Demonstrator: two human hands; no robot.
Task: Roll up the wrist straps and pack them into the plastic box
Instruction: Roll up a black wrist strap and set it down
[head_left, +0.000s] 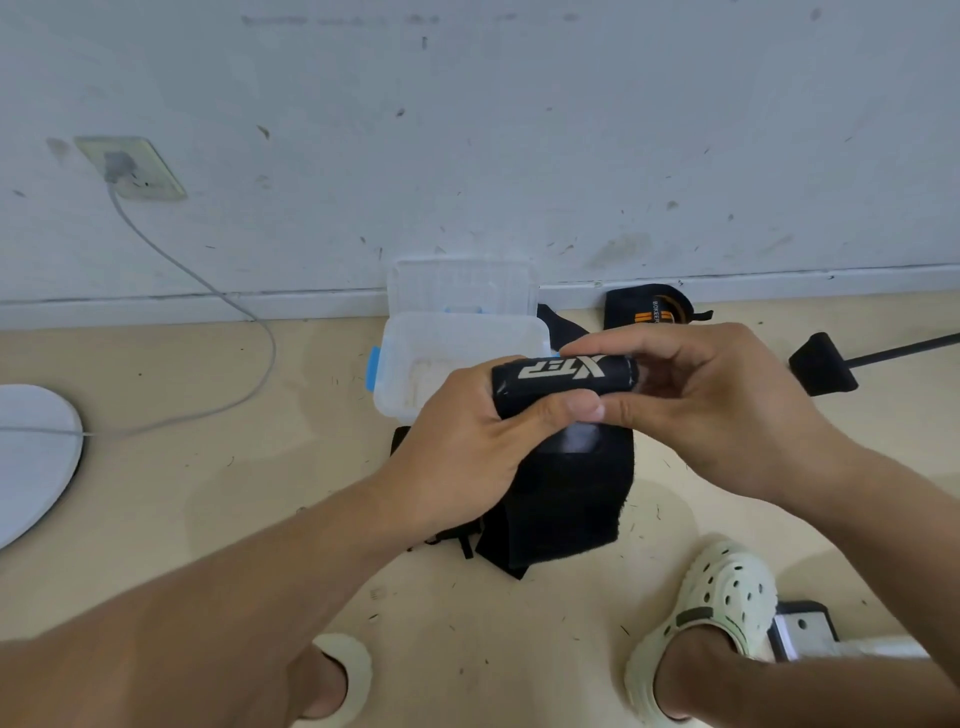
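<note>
A black wrist strap (563, 382) with white lettering is partly rolled into a tube, its loose tail hanging down toward the floor. My left hand (467, 441) grips the roll's left end, thumb across the front. My right hand (696, 395) pinches the right end between fingers and thumb. Just behind the roll, the clear plastic box (410, 353) with blue latches stands on the floor, its lid tipped open against the wall. Another black strap with orange marks (649, 306) lies by the baseboard, right of the box.
A grey cable (208, 291) runs from a wall socket (132, 169) to a white round object (31, 457) at the left. A black foot on a rod (823, 366) lies at the right. Two feet in pale clogs (722, 597) stand at the bottom.
</note>
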